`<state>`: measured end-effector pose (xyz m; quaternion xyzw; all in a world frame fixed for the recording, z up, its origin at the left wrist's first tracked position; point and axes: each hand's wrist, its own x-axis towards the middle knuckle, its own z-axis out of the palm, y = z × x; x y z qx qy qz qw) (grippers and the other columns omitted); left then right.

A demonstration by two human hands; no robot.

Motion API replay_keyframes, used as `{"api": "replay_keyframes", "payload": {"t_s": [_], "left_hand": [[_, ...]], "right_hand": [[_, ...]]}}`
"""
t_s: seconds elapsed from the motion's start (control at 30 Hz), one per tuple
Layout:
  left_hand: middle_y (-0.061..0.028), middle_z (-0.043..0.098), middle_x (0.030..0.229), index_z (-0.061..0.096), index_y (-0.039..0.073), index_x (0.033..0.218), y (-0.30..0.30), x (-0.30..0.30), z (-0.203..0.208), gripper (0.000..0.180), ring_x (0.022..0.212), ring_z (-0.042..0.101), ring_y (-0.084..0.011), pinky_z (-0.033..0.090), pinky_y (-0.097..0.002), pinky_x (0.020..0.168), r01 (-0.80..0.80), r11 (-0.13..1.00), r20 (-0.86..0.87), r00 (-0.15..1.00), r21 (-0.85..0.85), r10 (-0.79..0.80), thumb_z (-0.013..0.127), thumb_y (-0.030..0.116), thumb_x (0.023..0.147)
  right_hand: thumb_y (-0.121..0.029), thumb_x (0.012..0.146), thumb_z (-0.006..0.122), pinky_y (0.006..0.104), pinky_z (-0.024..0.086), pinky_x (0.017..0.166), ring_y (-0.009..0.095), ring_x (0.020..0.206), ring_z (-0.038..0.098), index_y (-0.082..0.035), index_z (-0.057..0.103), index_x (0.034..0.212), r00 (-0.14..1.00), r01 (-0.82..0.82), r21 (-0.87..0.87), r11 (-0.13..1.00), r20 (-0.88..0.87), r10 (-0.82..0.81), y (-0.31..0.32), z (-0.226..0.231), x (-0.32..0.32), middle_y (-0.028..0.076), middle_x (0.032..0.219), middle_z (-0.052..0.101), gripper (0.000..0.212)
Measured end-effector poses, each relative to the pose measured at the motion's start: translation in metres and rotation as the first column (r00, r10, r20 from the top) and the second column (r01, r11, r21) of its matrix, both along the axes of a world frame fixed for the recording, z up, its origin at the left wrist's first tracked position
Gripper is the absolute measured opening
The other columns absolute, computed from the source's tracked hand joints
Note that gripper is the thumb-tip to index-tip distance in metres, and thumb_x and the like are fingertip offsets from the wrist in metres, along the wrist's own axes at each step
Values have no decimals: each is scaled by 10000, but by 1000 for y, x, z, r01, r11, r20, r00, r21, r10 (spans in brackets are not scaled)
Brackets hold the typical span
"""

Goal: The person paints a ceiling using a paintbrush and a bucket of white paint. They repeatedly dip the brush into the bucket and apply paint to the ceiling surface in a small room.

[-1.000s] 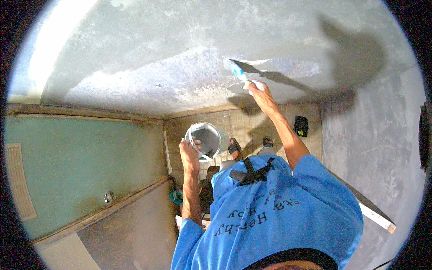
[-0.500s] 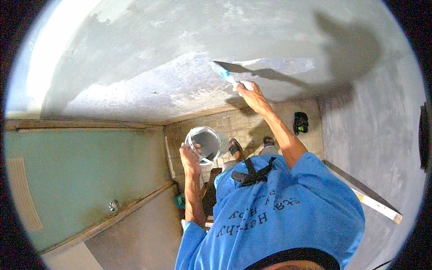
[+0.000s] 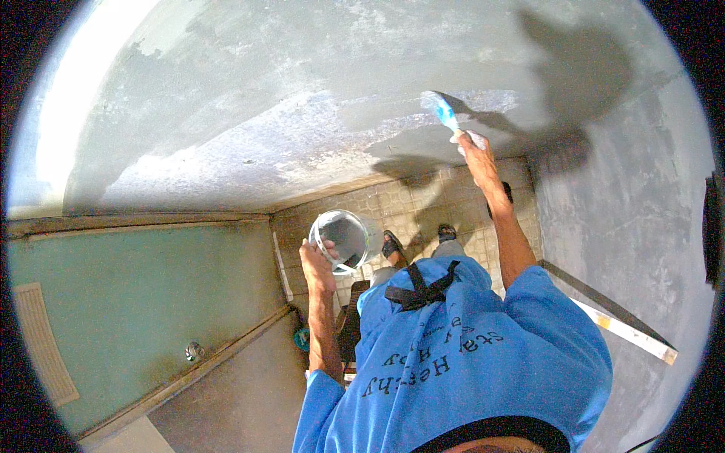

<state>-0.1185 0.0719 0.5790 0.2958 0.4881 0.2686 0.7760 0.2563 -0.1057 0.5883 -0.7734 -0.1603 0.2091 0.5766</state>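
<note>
My right hand point(image 3: 477, 153) is closed round the handle of a paintbrush point(image 3: 445, 113), with a whitish cloth or wrap showing at the grip. The brush has a blue ferrule, and its pale bristles meet the wall point(image 3: 302, 136) ahead. Grey coating surrounds a lighter, bare-looking patch on that wall. In my left hand point(image 3: 321, 266) is a white paint bucket point(image 3: 365, 240), gripped by its left rim and tilted so that its grey inside shows. How much it holds I cannot tell.
A green door point(image 3: 158, 294) with a round knob point(image 3: 194, 352) stands at the left. A grey side wall point(image 3: 619, 219) rises at the right, with a white-edged plank point(image 3: 630, 332) along it. My sandalled feet point(image 3: 447, 232) are on the tiled floor point(image 3: 408, 198). A dark object lies half hidden behind my right forearm.
My right hand has moved the paintbrush to the right along the wall. Grey coating now covers more of the pale patch's middle. The left hand and bucket stay nearly in place.
</note>
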Motion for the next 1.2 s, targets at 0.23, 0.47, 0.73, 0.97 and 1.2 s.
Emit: {"api": "replay_keyframes", "payload": {"t_s": [0.23, 0.47, 0.73, 0.97, 1.2], "left_hand": [[-102, 589, 809, 488, 32, 1044, 1, -8, -11, 433, 668, 519, -193, 434, -334, 652, 27, 1000, 26, 999, 6, -27, 320, 422, 966], [-98, 590, 814, 504, 29, 1034, -15, 8, 13, 455, 685, 524, -198, 436, -348, 671, -46, 997, -33, 998, 61, 48, 328, 442, 962], [-97, 600, 827, 512, 28, 1057, -12, -16, -1, 477, 695, 532, -199, 443, -346, 673, 10, 999, -33, 999, 51, -8, 357, 467, 951], [-96, 601, 802, 523, 33, 1051, -11, -27, -12, 460, 690, 535, -206, 444, -336, 654, -62, 998, -35, 997, 31, 63, 364, 453, 954], [-101, 588, 827, 507, 31, 1067, -9, -22, -9, 443, 678, 528, -205, 444, -336, 647, -62, 998, -2, 998, 20, 62, 341, 430, 969]], "right_hand": [[-420, 904, 572, 195, 304, 436, 22, 528, 376, -88, 652, 892, 923, 315, 77, 946, -258, -286, -14, 10, -25, -75, 660, 461, 341], [-275, 934, 562, 236, 349, 370, 74, 437, 437, -80, 512, 910, 870, 191, 431, 882, -491, 51, 109, 29, -106, -15, 601, 484, 203], [-224, 941, 485, 286, 396, 437, 99, 515, 447, -48, 501, 902, 939, -241, 261, 935, -182, 292, 153, 34, -153, 17, 645, 472, 181], [-439, 899, 573, 351, 439, 626, 145, 694, 517, -58, 619, 1006, 935, -226, 259, 939, -211, 284, 94, 10, -74, 9, 716, 567, 399], [-537, 877, 557, 239, 340, 504, 74, 578, 422, -118, 678, 849, 979, 104, 80, 991, -184, -88, -24, 11, 14, -39, 690, 540, 437]]}}
